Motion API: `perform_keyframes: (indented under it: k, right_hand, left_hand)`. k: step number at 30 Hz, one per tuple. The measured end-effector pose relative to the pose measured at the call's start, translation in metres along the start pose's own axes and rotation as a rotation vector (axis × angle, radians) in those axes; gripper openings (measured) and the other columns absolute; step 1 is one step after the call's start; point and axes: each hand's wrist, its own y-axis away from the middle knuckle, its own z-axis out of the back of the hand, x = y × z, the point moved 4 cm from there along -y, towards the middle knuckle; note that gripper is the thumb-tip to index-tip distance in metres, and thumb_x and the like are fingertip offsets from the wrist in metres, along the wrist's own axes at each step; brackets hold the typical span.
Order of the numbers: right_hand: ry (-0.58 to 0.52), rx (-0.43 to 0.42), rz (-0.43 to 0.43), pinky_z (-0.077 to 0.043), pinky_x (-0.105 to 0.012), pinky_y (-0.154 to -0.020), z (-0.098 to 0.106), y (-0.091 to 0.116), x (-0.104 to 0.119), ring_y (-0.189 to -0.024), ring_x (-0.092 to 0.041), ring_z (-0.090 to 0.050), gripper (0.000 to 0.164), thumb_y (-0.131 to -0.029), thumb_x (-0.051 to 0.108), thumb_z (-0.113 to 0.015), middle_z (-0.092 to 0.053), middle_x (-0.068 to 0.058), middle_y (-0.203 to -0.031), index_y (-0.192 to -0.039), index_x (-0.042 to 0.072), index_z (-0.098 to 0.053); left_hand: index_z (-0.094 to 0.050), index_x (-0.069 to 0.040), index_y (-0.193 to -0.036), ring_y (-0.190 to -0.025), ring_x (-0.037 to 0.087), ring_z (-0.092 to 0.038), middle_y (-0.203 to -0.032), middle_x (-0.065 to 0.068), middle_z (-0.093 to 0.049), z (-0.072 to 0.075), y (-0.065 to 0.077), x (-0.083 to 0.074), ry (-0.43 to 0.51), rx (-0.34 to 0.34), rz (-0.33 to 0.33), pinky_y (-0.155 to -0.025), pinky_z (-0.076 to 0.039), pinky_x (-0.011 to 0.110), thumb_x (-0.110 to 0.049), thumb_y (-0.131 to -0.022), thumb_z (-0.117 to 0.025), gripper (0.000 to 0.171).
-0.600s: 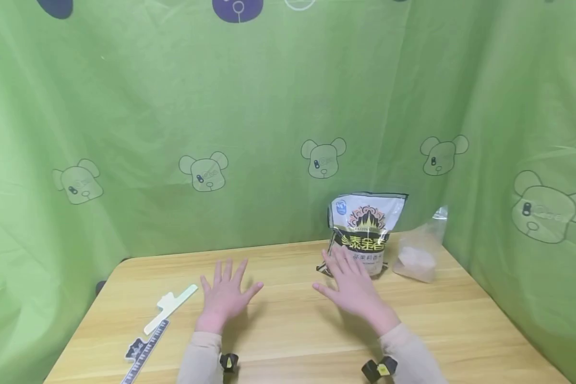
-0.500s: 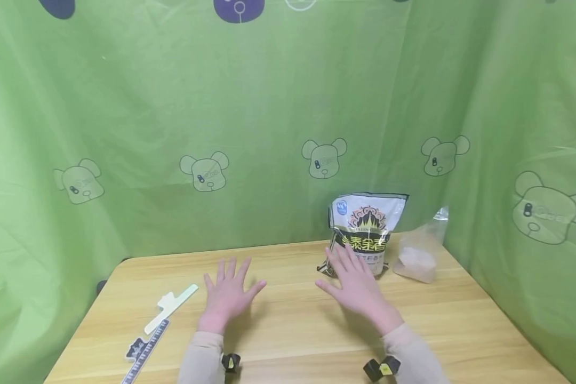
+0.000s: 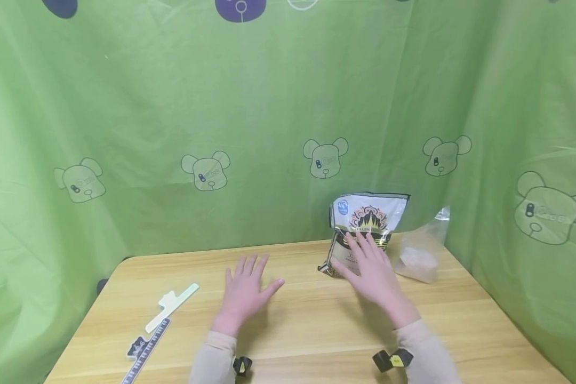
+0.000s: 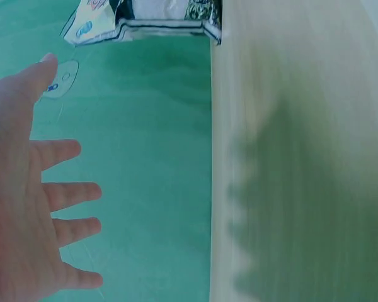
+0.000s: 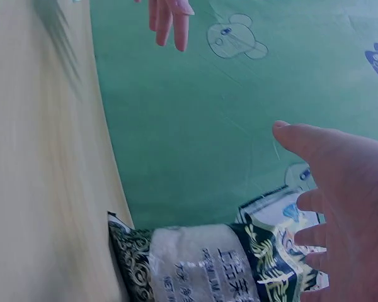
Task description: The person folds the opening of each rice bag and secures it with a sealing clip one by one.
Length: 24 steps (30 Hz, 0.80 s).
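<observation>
My left hand [image 3: 244, 296] hovers over the middle of the table with fingers straight and spread, holding nothing. In the left wrist view its palm [image 4: 16, 195] shows bare, and its shadow falls on the wood. My right hand [image 3: 376, 274], also with fingers spread, is in front of a printed plastic bag of rice [image 3: 372, 213] and overlaps its lower part in the head view. The right wrist view shows the rice bag [image 5: 205, 264] standing below and beyond the right hand [image 5: 353, 201], whose fingers are partly in front of it.
To the right of the rice bag stands a clear plastic bag [image 3: 418, 261] with pale contents. A pale green sealing clip [image 3: 173, 308] and a black-and-white piano-patterned clip [image 3: 146, 352] lie at the table's left. Green printed cloth [image 3: 269, 106] hangs behind and at both sides of the table [image 3: 297, 330].
Both hands have shifted to the right and slightly up in the head view, the right one covering more of the rice bag. The bags and clips stay in place.
</observation>
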Motion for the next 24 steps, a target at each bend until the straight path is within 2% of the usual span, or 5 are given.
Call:
perform_keyframes:
  k: [4,11,15,24]
  right_hand:
    - [-0.027,-0.015,-0.029,-0.013,-0.066,-0.102,0.006,-0.002,-0.012,-0.137,-0.039,-0.01,0.081,-0.082,0.064,-0.04,-0.013,-0.012,-0.15,-0.144,0.018,-0.014]
    - [-0.09,-0.049,-0.072,-0.012,-0.065,-0.104,0.017,-0.005,-0.03,-0.135,-0.042,-0.01,0.081,-0.084,0.061,-0.041,-0.012,-0.017,-0.15,-0.144,0.014,-0.013]
    - [-0.124,-0.072,-0.093,-0.012,-0.065,-0.103,0.022,-0.007,-0.038,-0.134,-0.043,-0.011,0.081,-0.085,0.06,-0.041,-0.011,-0.018,-0.149,-0.144,0.013,-0.012]
    - [-0.32,-0.108,-0.17,-0.012,-0.066,-0.103,0.029,-0.015,-0.056,-0.136,-0.041,-0.008,0.08,-0.086,0.055,-0.043,-0.003,-0.015,-0.151,-0.144,0.019,-0.001]
  left_hand:
    - [-0.024,-0.03,-0.141,-0.136,0.031,-0.021,-0.146,0.004,-0.029,-0.002,0.0,-0.006,0.02,-0.033,-0.031,-0.106,-0.01,0.063,-0.073,-0.078,-0.033,0.076]
    - [-0.027,-0.027,-0.14,-0.133,0.031,-0.029,-0.143,0.004,-0.035,-0.002,-0.001,-0.017,0.058,-0.084,-0.085,-0.104,-0.016,0.063,-0.072,-0.08,-0.033,0.075]
    - [-0.026,-0.026,-0.14,-0.132,0.031,-0.031,-0.142,0.004,-0.036,-0.003,-0.004,-0.026,0.082,-0.084,-0.107,-0.104,-0.018,0.062,-0.071,-0.08,-0.033,0.075]
    - [-0.026,-0.025,-0.14,-0.13,0.025,-0.033,-0.142,0.002,-0.037,-0.01,-0.02,-0.045,0.144,-0.096,-0.145,-0.106,-0.021,0.057,-0.069,-0.082,-0.033,0.074]
